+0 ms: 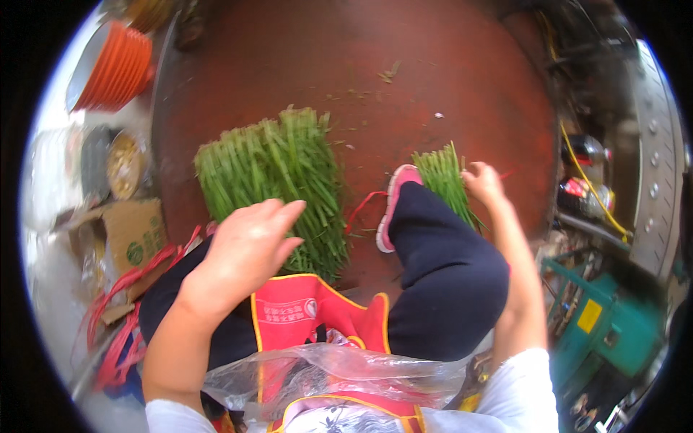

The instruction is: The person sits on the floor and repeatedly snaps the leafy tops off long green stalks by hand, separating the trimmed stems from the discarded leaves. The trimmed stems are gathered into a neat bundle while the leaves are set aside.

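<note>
My left hand [252, 243] is over the near part of a large pile of cut green stalks [276, 168], thumb apart from the fingers and nothing visible in it. The stalks look like garlic chives, their cut ends facing away from me. My right hand [483, 181] is at the right edge of a smaller bunch of the same greens [444, 173], fingers curled. A thin red tie strip [364, 208] runs left of my pink shoe [398, 203], and a red end shows just right of that hand. Whether the fingers pinch it is unclear. My trouser leg partly covers the small bunch.
Leaf scraps [389, 72] are scattered on the reddish floor [460, 65]. Left are stacked orange tubs [116, 67], a cardboard box [135, 233] and red plastic strips [116, 319]. On the right stand bottles [587, 195] and green metal equipment [622, 325].
</note>
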### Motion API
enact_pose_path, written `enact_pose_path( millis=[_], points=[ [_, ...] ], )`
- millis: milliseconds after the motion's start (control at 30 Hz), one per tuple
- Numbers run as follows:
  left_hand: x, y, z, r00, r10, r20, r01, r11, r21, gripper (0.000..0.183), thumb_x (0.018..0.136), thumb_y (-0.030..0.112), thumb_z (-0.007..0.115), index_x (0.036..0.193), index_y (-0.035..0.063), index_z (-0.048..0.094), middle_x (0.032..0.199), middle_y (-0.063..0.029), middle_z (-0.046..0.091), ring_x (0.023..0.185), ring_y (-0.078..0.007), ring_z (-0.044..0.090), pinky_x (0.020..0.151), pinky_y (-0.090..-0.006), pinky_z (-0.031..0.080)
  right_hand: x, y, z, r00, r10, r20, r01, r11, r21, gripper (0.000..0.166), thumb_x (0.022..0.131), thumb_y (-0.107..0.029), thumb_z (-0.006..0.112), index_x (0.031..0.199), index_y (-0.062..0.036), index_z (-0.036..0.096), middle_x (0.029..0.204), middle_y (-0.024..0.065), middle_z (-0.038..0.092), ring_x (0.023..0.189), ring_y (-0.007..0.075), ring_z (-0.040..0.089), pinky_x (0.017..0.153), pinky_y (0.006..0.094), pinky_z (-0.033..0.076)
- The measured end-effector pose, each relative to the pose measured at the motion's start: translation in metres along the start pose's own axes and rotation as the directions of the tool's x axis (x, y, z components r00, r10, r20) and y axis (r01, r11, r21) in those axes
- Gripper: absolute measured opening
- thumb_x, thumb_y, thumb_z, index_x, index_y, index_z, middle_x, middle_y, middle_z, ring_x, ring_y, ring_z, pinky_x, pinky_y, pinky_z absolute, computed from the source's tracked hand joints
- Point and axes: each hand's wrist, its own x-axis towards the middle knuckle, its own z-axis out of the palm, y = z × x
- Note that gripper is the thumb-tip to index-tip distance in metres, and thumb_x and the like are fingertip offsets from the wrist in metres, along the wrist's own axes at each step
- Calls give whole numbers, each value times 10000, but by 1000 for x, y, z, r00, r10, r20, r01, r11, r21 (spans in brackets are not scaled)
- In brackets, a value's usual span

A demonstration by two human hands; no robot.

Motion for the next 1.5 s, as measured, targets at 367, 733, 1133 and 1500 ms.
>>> enact_pose_path(
  millis=[367, 733, 1133, 1500],
  points=[
    [-24, 17, 24, 969, 182, 165, -200, 975, 101, 397, 744, 106, 516, 1125, 0, 534, 833, -93, 568, 775, -231, 581, 691, -333, 441, 55, -241, -52, 809, -530, 254, 559, 827, -54, 546, 841, -316, 607, 1203, 79, 499, 1154, 241, 568, 1067, 289, 571, 899, 356, 453],
    [-39, -2, 4, 995, 56, -87, -48, 995, 91, 385, 720, 123, 533, 1077, -17, 574, 821, -105, 543, 744, -211, 547, 698, -311, 427, -43, -381, 159, 966, -39, 255, 17, 996, 88, 1144, 660, -481, 748, 1419, 8, 44, 1429, 202, 245, 1328, 313, 243, 1015, 457, 344],
    [-66, -10, 9, 998, 29, -49, -25, 995, 96, 391, 730, 126, 540, 1089, -29, 567, 838, -119, 571, 776, -221, 557, 723, -330, 436, -6, -280, 169, 971, 12, 241, -203, 582, 788, 263, 653, -109, 590, 863, 46, 556, 751, 55, 530, 685, 163, 447, 640, 312, 381],
    [-57, 2, 9, 991, 81, -108, -76, 996, 53, 311, 717, 109, 564, 997, -27, 571, 810, -108, 583, 753, -229, 577, 677, -334, 435, -63, -284, 142, 918, -262, 297, -210, 314, 926, 466, 693, -101, 685, 1114, 16, 522, 1001, 92, 607, 899, 202, 566, 803, 326, 445]
  ],
)
